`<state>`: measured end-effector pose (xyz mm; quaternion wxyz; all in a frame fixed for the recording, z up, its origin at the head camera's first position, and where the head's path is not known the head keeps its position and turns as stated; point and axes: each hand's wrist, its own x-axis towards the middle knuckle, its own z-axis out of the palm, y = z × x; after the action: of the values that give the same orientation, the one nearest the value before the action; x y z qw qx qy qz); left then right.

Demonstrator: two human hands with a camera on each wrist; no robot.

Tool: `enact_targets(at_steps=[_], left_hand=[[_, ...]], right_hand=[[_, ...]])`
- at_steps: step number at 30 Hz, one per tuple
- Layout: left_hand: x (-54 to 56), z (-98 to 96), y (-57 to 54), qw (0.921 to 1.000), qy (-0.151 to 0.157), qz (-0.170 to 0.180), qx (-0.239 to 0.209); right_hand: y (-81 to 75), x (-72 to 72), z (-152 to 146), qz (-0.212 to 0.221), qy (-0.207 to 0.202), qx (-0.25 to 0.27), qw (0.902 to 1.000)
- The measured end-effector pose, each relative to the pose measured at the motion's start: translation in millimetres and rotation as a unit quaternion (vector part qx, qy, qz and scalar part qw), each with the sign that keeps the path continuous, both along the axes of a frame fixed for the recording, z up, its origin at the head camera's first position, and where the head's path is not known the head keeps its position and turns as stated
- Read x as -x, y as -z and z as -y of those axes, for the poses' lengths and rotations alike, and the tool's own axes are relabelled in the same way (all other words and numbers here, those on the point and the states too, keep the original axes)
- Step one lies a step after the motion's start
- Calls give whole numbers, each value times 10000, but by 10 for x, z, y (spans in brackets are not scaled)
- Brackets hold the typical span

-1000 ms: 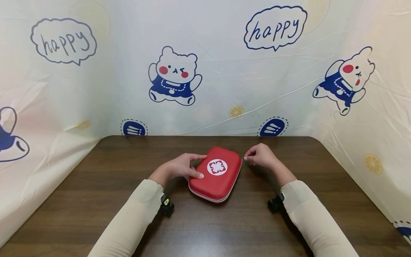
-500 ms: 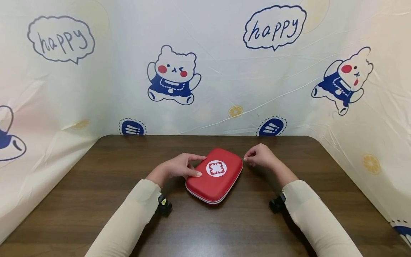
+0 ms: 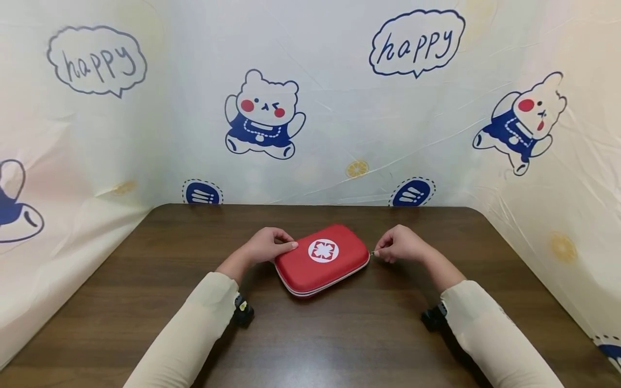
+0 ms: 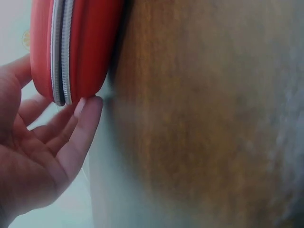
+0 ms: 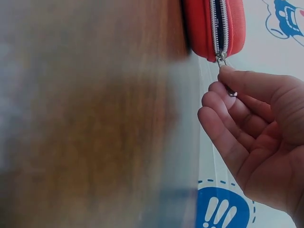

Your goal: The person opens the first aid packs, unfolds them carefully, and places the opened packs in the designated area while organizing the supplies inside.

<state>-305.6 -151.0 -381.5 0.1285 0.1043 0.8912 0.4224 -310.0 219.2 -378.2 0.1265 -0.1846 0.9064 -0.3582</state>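
Observation:
A red hard-shell first-aid case [image 3: 310,276] with a white round emblem [image 3: 323,250] lies flat near the middle of the table. My left hand [image 3: 262,246] grips its left end, thumb on the lid and fingertips against the side and lower shell, as the left wrist view shows. My right hand [image 3: 401,243] pinches the metal zipper pull [image 5: 231,92] between thumb and index finger at the right corner. Both wrist views show the silver zipper teeth [image 4: 61,52] parted, with a narrow dark gap between the two halves. The case's contents are hidden.
The dark wooden table [image 3: 310,345] stretches around the case on all sides. A pale curtain [image 3: 330,124] printed with bears and lettering hangs behind and beside the table. Each wrist wears a small black camera [image 3: 242,311].
The case has turned clockwise, its long side now lying more nearly across the table. My right hand has shifted slightly right and nearer, still pinching the pull. My left hand has moved slightly left.

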Motion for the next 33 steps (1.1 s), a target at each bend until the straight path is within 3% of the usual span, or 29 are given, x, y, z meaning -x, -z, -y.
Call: enact_targets(at_steps=[7, 14, 18, 22, 33], left_hand=[[-60, 85, -31, 9975, -16, 670, -204], [-129, 181, -43, 9882, -120, 1288, -816], [-138, 171, -28, 9847, -384, 1210, -1193], [-135, 171, -10, 9848, -559, 1039, -1277], [-163, 177, -5, 9862, -438, 751, -1407]], right_hand=[[-25, -96, -1, 122, -121, 238, 9996], [-35, -192, -11, 305, -314, 446, 9980], [-42, -253, -1, 359, -526, 509, 9967], [-54, -301, 46, 330, -613, 495, 9963], [-53, -353, 92, 265, -698, 385, 9965]])
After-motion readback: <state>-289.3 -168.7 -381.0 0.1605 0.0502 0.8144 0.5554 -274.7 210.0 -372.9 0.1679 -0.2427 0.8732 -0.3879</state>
